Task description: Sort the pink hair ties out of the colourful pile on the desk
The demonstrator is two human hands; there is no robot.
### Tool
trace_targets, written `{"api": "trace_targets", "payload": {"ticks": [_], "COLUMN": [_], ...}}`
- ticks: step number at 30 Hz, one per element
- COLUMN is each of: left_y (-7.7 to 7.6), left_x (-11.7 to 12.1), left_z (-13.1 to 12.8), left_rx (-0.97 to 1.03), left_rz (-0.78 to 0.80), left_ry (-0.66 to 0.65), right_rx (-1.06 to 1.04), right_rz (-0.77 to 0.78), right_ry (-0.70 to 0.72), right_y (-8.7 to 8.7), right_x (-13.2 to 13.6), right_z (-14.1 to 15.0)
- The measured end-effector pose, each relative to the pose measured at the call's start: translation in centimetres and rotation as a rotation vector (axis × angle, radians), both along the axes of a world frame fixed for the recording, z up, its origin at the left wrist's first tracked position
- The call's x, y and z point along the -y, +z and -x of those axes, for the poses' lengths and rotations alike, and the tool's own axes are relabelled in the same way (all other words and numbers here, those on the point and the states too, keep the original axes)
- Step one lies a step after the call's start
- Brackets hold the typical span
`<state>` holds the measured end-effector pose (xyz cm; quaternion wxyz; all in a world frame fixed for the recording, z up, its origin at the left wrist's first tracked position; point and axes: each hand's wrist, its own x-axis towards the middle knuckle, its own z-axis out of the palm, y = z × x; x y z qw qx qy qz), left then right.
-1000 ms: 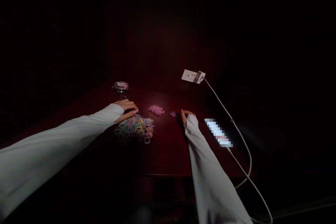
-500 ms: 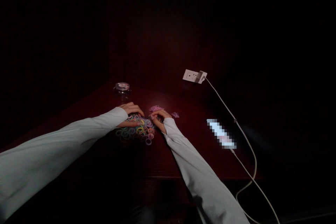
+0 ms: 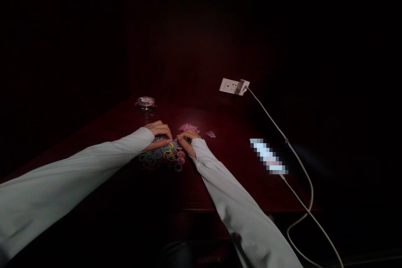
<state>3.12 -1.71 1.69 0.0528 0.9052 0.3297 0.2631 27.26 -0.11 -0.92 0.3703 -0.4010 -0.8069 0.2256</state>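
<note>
Small coloured hair ties (image 3: pixel 168 153) lie in a loose pile on the dark red table. Over the pile's far side curls my left hand (image 3: pixel 159 131), its thumb and fingers closed towards each other. My right hand (image 3: pixel 187 139) is at the pile's right edge, thumb and forefinger pinched together close to the left fingertips. Whatever sits between the fingertips of either hand is too small and dim to make out. Just beyond my right hand is a heap of pink bands (image 3: pixel 188 127), with a smaller purple heap (image 3: pixel 210 134) to its right.
A round clear container (image 3: pixel 146 102) stands at the back left of the table. On the right lies a lit phone (image 3: pixel 269 157), its screen pixelated, joined by a white cable (image 3: pixel 298 161) to a charger in the wall socket (image 3: pixel 230 86). The surroundings are very dark.
My right hand has shifted slightly left, and its fingertips are nearer my left ones. A shiny clear patch between the hands no longer shows. The view has tilted a little.
</note>
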Motion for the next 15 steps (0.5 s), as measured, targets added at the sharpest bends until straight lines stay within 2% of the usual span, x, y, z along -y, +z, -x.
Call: {"api": "trace_targets", "payload": {"ticks": [8, 15], "left_y": [0.00, 0.61], "left_x": [0.15, 0.64], "left_z": [-0.23, -0.61], "left_rx": [0.068, 0.115], "left_rz": [-0.010, 0.014], "left_ry": [0.020, 0.056], "right_rx": [-0.079, -0.142], "right_rz": [0.065, 0.171], "right_ry": [-0.047, -0.008], "right_y": [0.20, 0.02], "right_x": [0.11, 0.37], "right_z": [-0.04, 0.17]}}
